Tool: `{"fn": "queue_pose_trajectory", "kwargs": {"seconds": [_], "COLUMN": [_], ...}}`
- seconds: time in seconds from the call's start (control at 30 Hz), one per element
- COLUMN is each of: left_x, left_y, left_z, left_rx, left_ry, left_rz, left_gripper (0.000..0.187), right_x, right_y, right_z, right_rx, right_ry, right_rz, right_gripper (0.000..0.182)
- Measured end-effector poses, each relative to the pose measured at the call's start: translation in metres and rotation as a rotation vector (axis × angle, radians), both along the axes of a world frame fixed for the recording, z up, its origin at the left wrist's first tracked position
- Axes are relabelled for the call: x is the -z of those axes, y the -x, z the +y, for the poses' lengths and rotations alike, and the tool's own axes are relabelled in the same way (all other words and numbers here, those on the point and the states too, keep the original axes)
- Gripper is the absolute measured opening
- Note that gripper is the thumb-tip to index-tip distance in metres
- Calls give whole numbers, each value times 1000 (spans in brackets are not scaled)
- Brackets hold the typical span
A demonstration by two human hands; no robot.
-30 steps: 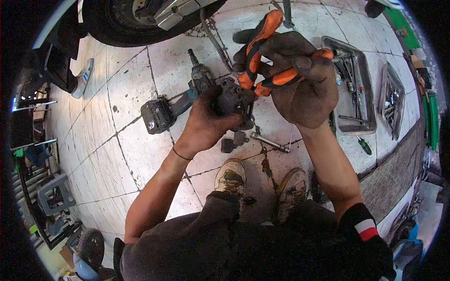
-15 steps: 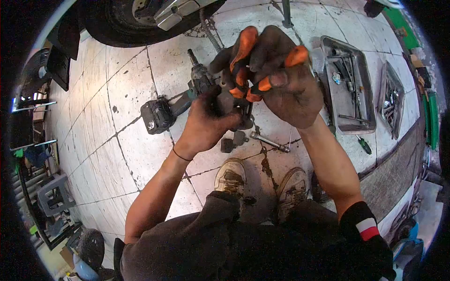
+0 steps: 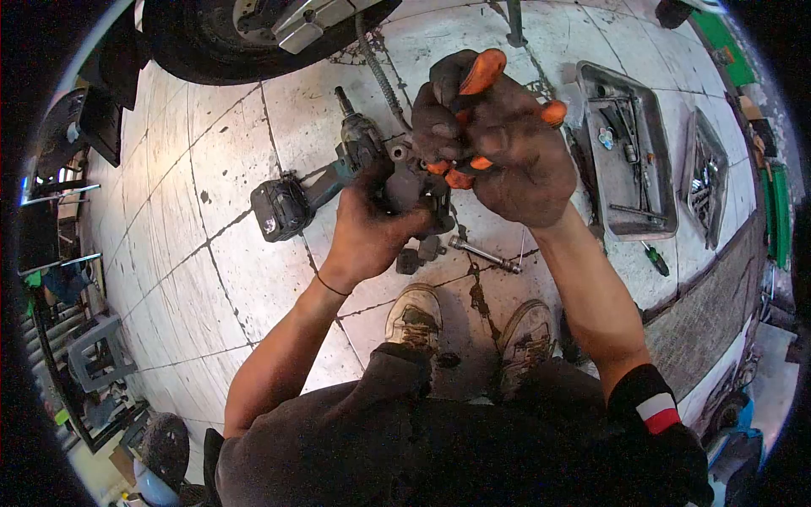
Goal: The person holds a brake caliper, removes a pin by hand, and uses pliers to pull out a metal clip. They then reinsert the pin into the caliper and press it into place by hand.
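My left hand (image 3: 372, 228) is wrapped round a dark metal part (image 3: 407, 186) with a hose (image 3: 378, 76) running up from beside it. To its right, my right hand (image 3: 524, 169), blackened with grime, is closed round orange-handled pliers (image 3: 483, 72), whose lower end is close to the metal part; whether they touch is hidden by the fingers. A cordless impact wrench (image 3: 325, 179) lies on the tiles left of my left hand. Below the hands are small dark blocks (image 3: 420, 253) and a ratchet (image 3: 486, 254).
A wheel (image 3: 211, 51) stands at the top left. On the right are a metal tray (image 3: 596, 182) with tools, a smaller tray (image 3: 718, 190) with sockets, and a green-handled screwdriver (image 3: 656, 260). A grey stool (image 3: 100, 351) is at the left edge. My shoes are below the hands.
My right hand has turned, and the orange handles in it now point more to the right. The metal part in my left hand shows more, and its round end is uncovered.
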State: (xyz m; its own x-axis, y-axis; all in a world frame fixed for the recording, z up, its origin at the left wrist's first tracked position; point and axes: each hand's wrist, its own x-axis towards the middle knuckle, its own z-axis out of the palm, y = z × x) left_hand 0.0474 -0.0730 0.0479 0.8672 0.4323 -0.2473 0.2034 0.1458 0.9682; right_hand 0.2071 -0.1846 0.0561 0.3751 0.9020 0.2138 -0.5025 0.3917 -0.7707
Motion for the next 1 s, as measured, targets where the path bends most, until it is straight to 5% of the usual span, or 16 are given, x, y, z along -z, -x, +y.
{"fn": "queue_pose_trajectory", "kwargs": {"seconds": [0.33,0.4,0.5,0.6,0.73,0.93,1.0], "left_x": [15,20,16,13,26,17,-8], "left_y": [6,7,6,6,11,17,12], "left_z": [5,6,8,9,6,14,15], "left_rx": [-19,-31,-11,29,-6,79,164], "left_ry": [-183,-209,-187,-168,-188,-136,207], "left_rz": [23,4,31,-13,-24,111,102], "left_gripper": [44,44,46,50,57,64,58], "right_x": [-11,-18,-8,-22,-10,-21,-29], "right_y": [38,40,52,59,57,32,30], "right_z": [6,3,8,9,2,4,1], "right_rx": [230,398,506,548,527,298,173], "right_ry": [-121,151,-45,42,168,-14,51], "right_rz": [164,-189,-61,-128,-237,-175,-158], "right_gripper": [27,25,24,24,30,43,54]}}
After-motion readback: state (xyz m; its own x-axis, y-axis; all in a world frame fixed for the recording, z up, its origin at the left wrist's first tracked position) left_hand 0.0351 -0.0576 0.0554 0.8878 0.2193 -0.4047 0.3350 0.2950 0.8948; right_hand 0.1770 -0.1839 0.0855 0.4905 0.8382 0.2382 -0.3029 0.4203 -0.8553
